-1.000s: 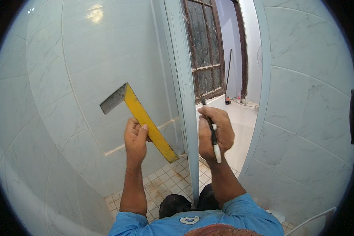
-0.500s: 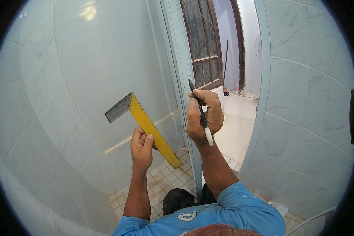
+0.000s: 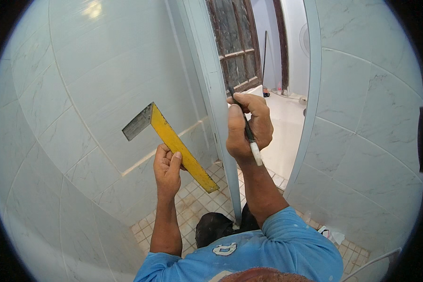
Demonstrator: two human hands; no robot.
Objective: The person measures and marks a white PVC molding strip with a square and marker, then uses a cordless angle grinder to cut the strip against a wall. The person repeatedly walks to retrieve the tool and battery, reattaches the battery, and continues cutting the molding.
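Note:
My left hand (image 3: 168,171) is closed around the yellow arm of a try square (image 3: 177,146), whose short dark grey arm points down to the left. The square is held in the air in front of the tiled wall. Between the thumb and fingers of my right hand (image 3: 251,124) is a black marker pen (image 3: 249,129) with a white rear end, its tip pointing up and away from me. Close by the pen stands the edge of a pale blue door or frame post (image 3: 217,89). Whether the tip touches it I cannot tell.
Marbled tiles cover the wall on the left (image 3: 80,141) and on the right (image 3: 362,131). Beyond the doorway are a dark wooden glazed door (image 3: 237,47) and a white floor (image 3: 284,131). Small floor tiles (image 3: 197,204) lie below me, with litter (image 3: 332,235) at the right.
The view has shifted slightly, and the doorway sits higher in it. My right hand has moved a little to the right with the marker pen; my left keeps its hold on the try square.

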